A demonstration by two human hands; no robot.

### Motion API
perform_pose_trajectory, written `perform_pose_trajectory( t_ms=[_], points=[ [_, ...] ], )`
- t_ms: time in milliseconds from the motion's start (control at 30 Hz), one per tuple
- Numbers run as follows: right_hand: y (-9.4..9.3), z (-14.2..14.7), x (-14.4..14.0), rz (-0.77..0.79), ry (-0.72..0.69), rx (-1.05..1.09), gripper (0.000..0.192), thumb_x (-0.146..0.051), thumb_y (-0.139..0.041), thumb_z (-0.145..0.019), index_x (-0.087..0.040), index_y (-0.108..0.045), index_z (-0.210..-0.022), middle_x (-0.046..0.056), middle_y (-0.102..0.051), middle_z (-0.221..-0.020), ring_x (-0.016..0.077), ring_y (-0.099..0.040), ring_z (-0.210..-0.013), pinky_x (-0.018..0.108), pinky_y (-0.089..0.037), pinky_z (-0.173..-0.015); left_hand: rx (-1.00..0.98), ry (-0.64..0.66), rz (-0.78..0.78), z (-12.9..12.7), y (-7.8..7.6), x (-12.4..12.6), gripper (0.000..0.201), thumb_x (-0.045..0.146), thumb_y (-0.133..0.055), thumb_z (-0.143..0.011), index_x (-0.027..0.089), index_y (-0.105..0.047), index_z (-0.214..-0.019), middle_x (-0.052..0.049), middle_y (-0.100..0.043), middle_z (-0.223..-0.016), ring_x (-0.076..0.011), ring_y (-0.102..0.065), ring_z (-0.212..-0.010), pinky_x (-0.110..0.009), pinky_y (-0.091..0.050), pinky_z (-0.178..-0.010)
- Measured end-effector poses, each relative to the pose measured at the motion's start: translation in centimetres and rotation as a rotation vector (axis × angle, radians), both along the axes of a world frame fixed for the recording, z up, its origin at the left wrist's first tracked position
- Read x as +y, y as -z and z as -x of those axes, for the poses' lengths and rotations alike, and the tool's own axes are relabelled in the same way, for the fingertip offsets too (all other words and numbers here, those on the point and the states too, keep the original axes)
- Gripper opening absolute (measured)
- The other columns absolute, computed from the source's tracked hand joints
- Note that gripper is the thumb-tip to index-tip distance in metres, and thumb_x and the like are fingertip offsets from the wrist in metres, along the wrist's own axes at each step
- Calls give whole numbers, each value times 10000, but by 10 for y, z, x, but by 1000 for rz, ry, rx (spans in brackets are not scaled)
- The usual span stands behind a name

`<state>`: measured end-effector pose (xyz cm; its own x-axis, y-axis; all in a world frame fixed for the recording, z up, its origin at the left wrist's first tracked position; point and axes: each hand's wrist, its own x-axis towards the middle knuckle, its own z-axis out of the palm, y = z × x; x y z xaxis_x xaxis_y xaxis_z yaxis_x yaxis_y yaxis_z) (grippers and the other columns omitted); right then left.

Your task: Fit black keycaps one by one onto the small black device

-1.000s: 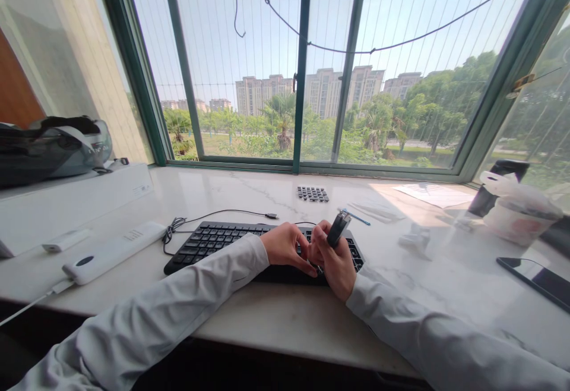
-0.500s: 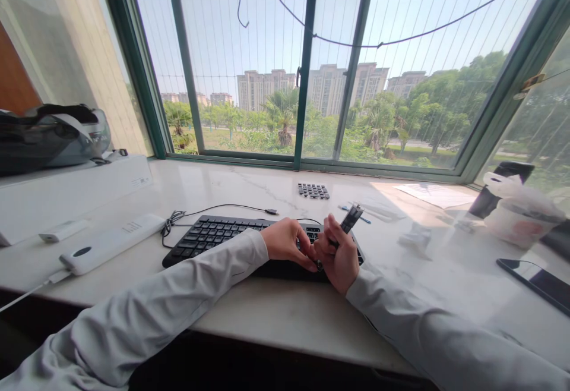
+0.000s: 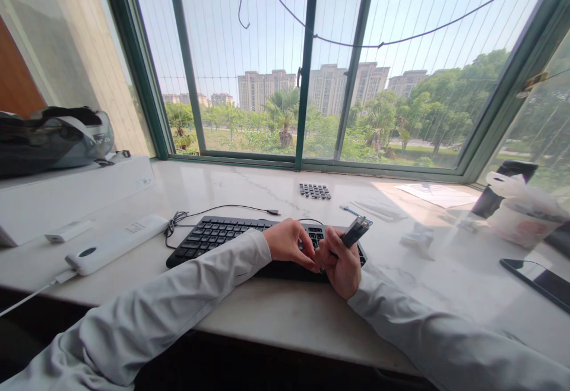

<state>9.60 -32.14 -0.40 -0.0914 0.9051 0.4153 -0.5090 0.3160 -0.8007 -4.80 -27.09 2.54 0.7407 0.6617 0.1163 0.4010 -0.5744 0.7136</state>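
A black keyboard (image 3: 209,235) lies near the front of the counter, partly covered by my hands. My left hand (image 3: 289,245) is over its right half, thumb and forefinger closed together against the fingertips of my right hand; anything pinched there is too small or hidden to name. My right hand (image 3: 342,266) is wrapped round a small dark tool (image 3: 355,232) with a metal end, which points up and to the right. Its lower part is hidden in the fist. Several loose black keycaps (image 3: 315,191) lie in rows behind the keyboard.
A coiled USB cable (image 3: 178,217) lies behind the keyboard. To the left are a white power strip (image 3: 116,245) and a white box (image 3: 71,201) under a dark helmet-like object (image 3: 53,141). A thin blue tool (image 3: 351,211), a plastic-wrapped tub (image 3: 523,218) and a phone (image 3: 538,281) are on the right.
The dark tool in my right hand has tipped further to the right and sits slightly lower. My left fingers stay close to the right ones, with only a slight shift.
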Motion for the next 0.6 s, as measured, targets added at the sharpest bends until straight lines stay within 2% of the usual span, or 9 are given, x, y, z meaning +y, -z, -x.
perform_pose_trajectory(
  t_ms=[233, 433, 600],
  points=[
    [4, -2, -1, -21, 11, -51, 513, -518, -599, -818, -218, -373, -467, -71, -248, -380, 68, -212, -323, 257, -158, -350, 2, 19, -12, 0, 3, 2, 377, 461, -795, -586, 128, -790, -761, 12, -572, -524, -76, -418, -525, -207, -295, -482],
    [7, -6, -7, -95, -18, -169, 528, -529, -602, -809, -227, -372, -442, -57, -243, -403, 82, -210, -369, 281, -156, -405, -5, 0, 10, 0, 4, 4, 344, 428, -798, -580, 122, -783, -734, 4, -624, -563, -77, -443, -536, -204, -326, -507],
    [-7, -6, -8, -130, -1, -35, 507, -490, -601, -819, -228, -348, -466, -75, -195, -415, 72, -175, -355, 272, -143, -394, -30, 20, -30, 0, 3, 3, 401, 477, -805, -572, 131, -788, -774, -6, -645, -594, -69, -441, -519, -201, -328, -489]
  ],
)
